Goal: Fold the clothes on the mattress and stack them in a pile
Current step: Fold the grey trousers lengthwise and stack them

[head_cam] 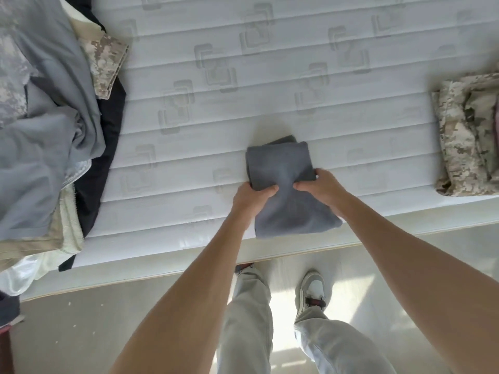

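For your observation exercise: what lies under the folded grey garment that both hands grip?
Under the folded grey garment lies the white quilted mattress, near its front edge. The left hand and right hand pinch its middle. Whatever sits directly beneath is covered.

folded grey garment (280, 184) lies near the white mattress (216, 103) edge.

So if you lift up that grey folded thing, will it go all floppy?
Probably floppy: the grey garment bunches where both hands pinch it. Likely light, being thin cloth. It won't roll, though loose layers may unfold.
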